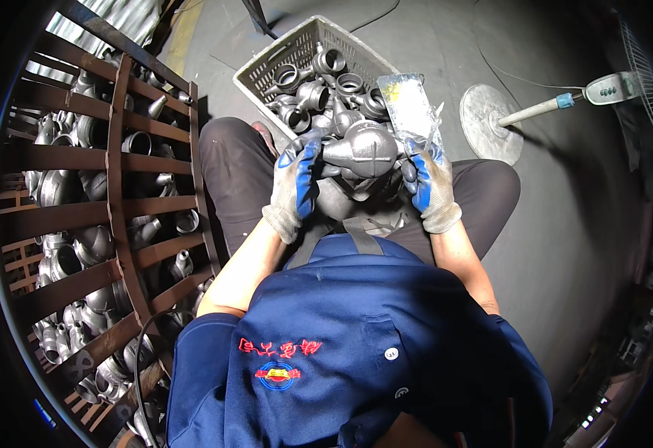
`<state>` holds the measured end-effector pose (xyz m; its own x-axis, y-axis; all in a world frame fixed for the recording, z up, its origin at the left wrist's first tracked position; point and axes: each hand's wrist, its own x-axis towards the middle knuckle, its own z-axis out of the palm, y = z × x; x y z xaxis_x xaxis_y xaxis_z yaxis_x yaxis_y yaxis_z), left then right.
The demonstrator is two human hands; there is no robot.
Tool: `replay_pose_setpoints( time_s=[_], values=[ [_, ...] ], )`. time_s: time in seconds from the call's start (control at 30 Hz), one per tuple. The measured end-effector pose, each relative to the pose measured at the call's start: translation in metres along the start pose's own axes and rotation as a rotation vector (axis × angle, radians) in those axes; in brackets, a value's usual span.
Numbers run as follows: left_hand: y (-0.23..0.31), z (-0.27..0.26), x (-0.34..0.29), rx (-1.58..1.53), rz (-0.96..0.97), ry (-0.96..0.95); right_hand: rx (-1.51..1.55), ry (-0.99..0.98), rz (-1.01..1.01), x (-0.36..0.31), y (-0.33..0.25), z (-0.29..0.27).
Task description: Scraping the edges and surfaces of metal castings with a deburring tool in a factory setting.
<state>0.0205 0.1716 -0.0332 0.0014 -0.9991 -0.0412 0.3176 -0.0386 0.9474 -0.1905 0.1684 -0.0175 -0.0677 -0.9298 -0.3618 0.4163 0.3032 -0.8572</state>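
A grey metal casting [371, 151] with a rounded bowl and pipe stubs at its sides is held in front of me, above my lap. My left hand [296, 178], in a pale work glove with blue on it, is closed round the left stub. On the opposite side my right hand [428, 179], gloved alike, grips the right end, its fingers partly hidden. Just beyond stands a grey plastic crate [263, 66] heaped with similar castings [313, 95], some showing round open mouths. What lies under the held casting is mostly hidden.
On my left stands a rusty slatted metal cage [121, 160] full of castings. A worn pale panel [408, 104] with torn plastic rises at the crate's right corner. Farther right is a fan with a round base [483, 123]. A cable [140, 366] hangs by the cage.
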Motion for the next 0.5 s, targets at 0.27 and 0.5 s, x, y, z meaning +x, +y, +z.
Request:
replay_pose_setpoints(
  time_s=[0.27, 0.5],
  values=[
    [-0.007, -0.009, 0.001, -0.118, -0.370, 0.041, -0.208, 0.077, -0.035, -0.003, 0.006, -0.001],
    [-0.015, -0.013, 0.004, -0.175, -0.423, 0.080, -0.216, 0.062, -0.049, -0.004, 0.005, 0.002]
  ],
)
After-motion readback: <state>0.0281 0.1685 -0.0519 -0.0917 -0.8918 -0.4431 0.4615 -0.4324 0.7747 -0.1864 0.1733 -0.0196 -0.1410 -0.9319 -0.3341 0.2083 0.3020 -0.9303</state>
